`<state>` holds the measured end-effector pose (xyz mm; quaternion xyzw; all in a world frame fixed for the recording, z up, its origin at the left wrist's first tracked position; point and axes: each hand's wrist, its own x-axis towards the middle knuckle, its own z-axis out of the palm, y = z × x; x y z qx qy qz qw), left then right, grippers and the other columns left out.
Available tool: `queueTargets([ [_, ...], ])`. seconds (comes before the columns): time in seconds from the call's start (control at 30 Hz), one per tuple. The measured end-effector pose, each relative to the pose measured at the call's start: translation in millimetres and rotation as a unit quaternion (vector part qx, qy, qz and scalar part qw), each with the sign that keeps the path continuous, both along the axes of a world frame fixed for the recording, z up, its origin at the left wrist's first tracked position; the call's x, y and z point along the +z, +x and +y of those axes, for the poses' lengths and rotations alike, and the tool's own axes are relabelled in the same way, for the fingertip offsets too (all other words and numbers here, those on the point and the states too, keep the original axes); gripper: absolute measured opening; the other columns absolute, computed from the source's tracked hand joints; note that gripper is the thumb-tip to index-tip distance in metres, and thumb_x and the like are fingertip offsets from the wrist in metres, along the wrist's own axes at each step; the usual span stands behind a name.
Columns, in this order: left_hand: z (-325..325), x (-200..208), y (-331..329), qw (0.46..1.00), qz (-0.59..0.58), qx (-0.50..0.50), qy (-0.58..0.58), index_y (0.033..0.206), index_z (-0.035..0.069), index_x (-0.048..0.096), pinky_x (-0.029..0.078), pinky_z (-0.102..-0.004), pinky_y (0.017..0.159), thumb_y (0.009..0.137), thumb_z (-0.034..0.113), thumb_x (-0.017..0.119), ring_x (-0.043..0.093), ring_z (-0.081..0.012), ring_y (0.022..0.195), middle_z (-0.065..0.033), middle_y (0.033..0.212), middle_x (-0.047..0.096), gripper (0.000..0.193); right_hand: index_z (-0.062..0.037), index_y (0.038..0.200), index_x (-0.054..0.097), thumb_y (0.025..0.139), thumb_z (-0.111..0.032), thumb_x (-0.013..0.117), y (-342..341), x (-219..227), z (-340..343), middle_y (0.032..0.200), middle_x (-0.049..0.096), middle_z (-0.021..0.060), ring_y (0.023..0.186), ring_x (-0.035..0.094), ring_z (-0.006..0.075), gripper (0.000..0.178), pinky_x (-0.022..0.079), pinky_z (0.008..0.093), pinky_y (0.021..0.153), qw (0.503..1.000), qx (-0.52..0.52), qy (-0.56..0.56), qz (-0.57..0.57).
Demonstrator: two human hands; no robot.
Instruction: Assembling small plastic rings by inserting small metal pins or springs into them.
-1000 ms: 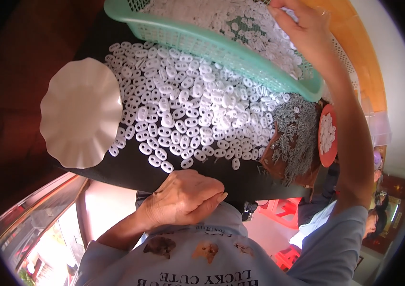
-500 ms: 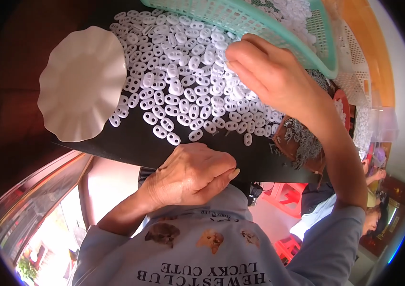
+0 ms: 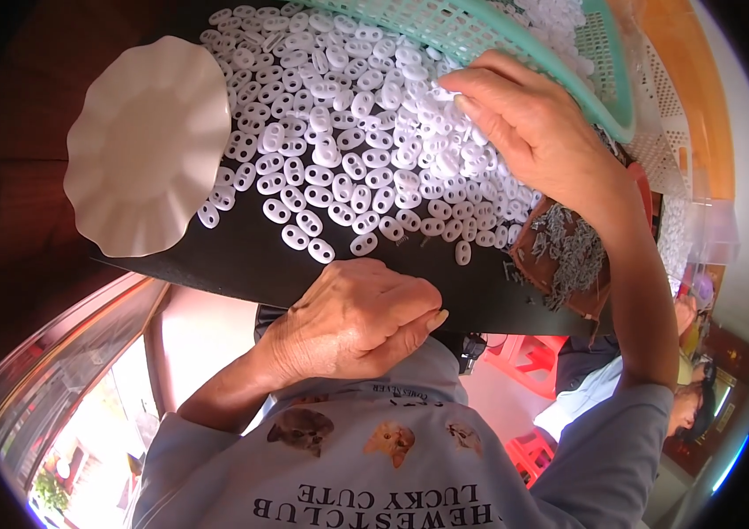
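Small white oval plastic pieces (image 3: 342,213), each with two holes, lie spread and heaped on a dark table (image 3: 242,264). My right hand (image 3: 537,123) is over the right side of the heap, beside a green basket. Its thumb and index finger are apart, and I see no piece held between them. Closed at the table's near edge is my left hand (image 3: 361,322), with thumb pressed against the curled fingers. Whatever it holds, if anything, is hidden inside. Its knuckles sit just below the nearest white pieces.
A scalloped cream dish (image 3: 149,145) stands at the left. Across the back right is the green basket (image 3: 445,26), with white parts in it. A brown tray (image 3: 526,251) of small grey pins (image 3: 568,256) lies under my right forearm. Another person (image 3: 590,388) is at lower right, near red stools (image 3: 529,361).
My right hand has shifted slightly right, and its thumb and index finger have parted from a pinch. My left hand stays closed in nearly the same place.
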<state>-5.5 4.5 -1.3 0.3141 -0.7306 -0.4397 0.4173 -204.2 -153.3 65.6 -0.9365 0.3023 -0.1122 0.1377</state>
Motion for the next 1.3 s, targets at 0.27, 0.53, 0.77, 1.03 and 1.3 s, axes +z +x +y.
queueTargets([
  [0.27, 3, -1, 0, 1.000, -0.014, 0.002, 0.007, 0.085, 0.006, 0.064, 0.047, -0.0379, 0.057, 0.086, 0.010, 0.069, 0.059, -0.0289, 0.058, -0.0060, 0.071, 0.064, 0.007, -0.0010, 0.116, 0.062, 0.096, -0.005, 0.058, -5, 8, 9, 0.100, 0.060, 0.0112, 0.081, 0.059, 0.0271, 0.021, 0.048, 0.0334, 0.072, 1.000, -0.013, 0.015, 0.004],
  [0.53, 2, 1, 1, 1.000, -0.025, -0.001, 0.004, 0.085, 0.004, 0.064, 0.047, -0.0377, 0.056, 0.087, 0.008, 0.069, 0.061, -0.0290, 0.059, -0.0065, 0.072, 0.064, 0.007, -0.0043, 0.107, 0.062, 0.088, -0.002, 0.059, -12, 8, 19, 0.101, 0.063, 0.0124, 0.091, 0.061, 0.0359, 0.019, 0.049, 0.0451, 0.076, 1.000, -0.014, -0.007, -0.022],
  [0.77, 6, 2, 1, 0.999, -0.032, 0.007, -0.001, 0.086, 0.004, 0.064, 0.046, -0.0371, 0.056, 0.087, 0.008, 0.069, 0.060, -0.0286, 0.058, -0.0062, 0.068, 0.061, 0.007, -0.0044, 0.108, 0.062, 0.084, 0.004, 0.062, -21, 8, 36, 0.095, 0.062, 0.0137, 0.083, 0.061, 0.0363, 0.025, 0.050, 0.0419, 0.069, 0.996, -0.024, -0.058, -0.070],
  [1.03, 11, -1, -2, 0.999, -0.030, 0.014, 0.001, 0.087, 0.003, 0.063, 0.046, -0.0372, 0.055, 0.088, 0.007, 0.068, 0.060, -0.0287, 0.058, -0.0069, 0.067, 0.061, 0.007, -0.0072, 0.116, 0.059, 0.090, -0.002, 0.063, -26, -5, 54, 0.094, 0.067, 0.0164, 0.080, 0.065, 0.0376, 0.028, 0.051, 0.0433, 0.067, 0.987, -0.101, -0.057, -0.114],
  [1.3, 12, 1, -5, 0.999, -0.022, 0.024, 0.025, 0.087, 0.000, 0.063, 0.046, -0.0350, 0.058, 0.090, 0.008, 0.068, 0.059, -0.0270, 0.061, -0.0098, 0.071, 0.061, 0.010, -0.0053, 0.118, 0.057, 0.091, -0.006, 0.064, -19, -9, 45, 0.090, 0.067, 0.0197, 0.081, 0.064, 0.0405, 0.028, 0.049, 0.0486, 0.068, 0.988, -0.085, -0.077, -0.108],
])
